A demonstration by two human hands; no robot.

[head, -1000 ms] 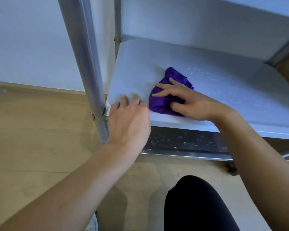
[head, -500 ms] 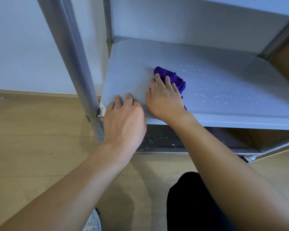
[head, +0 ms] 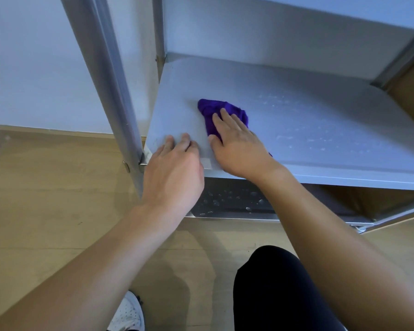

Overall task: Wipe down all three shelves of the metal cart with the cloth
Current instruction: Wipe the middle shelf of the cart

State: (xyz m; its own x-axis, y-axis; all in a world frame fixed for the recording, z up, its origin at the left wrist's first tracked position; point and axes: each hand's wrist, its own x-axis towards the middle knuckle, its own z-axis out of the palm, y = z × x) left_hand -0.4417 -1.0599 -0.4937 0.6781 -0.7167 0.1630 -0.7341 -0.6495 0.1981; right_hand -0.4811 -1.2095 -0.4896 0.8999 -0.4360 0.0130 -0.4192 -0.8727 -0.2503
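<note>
The purple cloth (head: 219, 109) lies bunched into a soft, fuzzy wad on the middle shelf (head: 296, 96) of the metal cart (head: 158, 32), towards the shelf's front left. The right hand (head: 237, 146) lies flat on top of it with fingers straight and close together, pressing down rather than closing round it. Its grip is wide, and the thumb lies on the shelf just beside the cloth. The left hand (head: 172, 168) rests on the shelf's front left corner, its grip loose and holding nothing.

The shelf is a smooth, matt grey sheet with a folded front lip. To the right of the cloth, beads of water (head: 308, 137) speckle it. A square-edged post (head: 110, 80) of brushed metal rises at the corner, just left of the left hand. The lower shelf (head: 232, 199) looks darker and shinier, dotted with droplets and partly hidden by both forearms.

Around the cart is pale wooden floor (head: 46, 199), with a plain white wall (head: 34, 68) behind. A black-clad knee (head: 273, 287) and a white perforated shoe (head: 127, 314) show at the bottom.
</note>
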